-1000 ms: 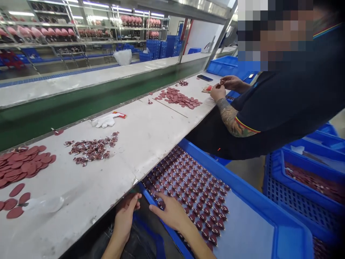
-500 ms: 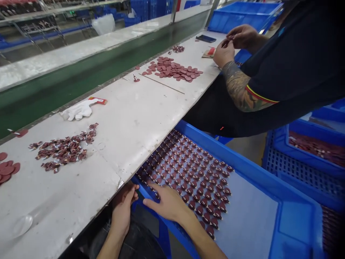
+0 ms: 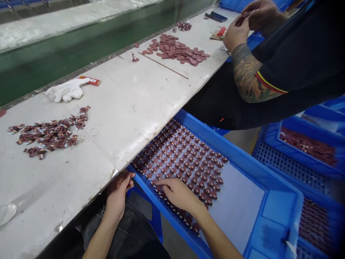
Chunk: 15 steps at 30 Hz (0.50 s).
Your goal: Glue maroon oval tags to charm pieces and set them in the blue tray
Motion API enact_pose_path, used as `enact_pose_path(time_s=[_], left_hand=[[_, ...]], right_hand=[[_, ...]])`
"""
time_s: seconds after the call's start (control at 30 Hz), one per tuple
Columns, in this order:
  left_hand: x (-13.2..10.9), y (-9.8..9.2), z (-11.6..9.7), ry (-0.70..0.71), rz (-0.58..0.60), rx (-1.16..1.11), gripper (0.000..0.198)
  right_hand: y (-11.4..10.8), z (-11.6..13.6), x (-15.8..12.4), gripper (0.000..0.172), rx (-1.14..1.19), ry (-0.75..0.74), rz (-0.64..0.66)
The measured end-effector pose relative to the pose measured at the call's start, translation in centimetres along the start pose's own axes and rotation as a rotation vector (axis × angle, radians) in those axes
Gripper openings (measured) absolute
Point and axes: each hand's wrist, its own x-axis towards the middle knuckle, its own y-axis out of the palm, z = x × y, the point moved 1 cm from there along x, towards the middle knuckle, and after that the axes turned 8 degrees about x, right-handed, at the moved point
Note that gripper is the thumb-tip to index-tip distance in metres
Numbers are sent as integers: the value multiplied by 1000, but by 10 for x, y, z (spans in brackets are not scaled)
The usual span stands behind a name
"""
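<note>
Blue tray rim (image 3: 215, 140) divides open left hand (image 3: 118, 190) from open right hand (image 3: 178, 194).

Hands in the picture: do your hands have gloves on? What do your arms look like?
The left hand and right hand are bare, with no gloves, rings or watch showing. The forearms are bare too, with no sleeves in view. Dark trousers show beneath them.

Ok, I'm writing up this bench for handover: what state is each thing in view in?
Blue tray: part filled, dark red pieces in neat rows.
Left hand: open, at the tray's corner.
Right hand: open, fingers on the rows.
Loose pieces: heaped on the bench.
Red discs: piled loose.
White glove: lying flat.
Co-worker's hands: raised together.
</note>
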Motion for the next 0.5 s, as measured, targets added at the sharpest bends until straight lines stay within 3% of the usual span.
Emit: enact_pose_path(time_s=[0.23, 0.5], left_hand=[[-5, -3, -5, -11, -14, -7, 16], [-5, -2, -3, -4, -19, -20, 13]], right_hand=[[-8, -9, -12, 25, -23, 62, 101], [-13, -13, -28, 24, -74, 119, 121]])
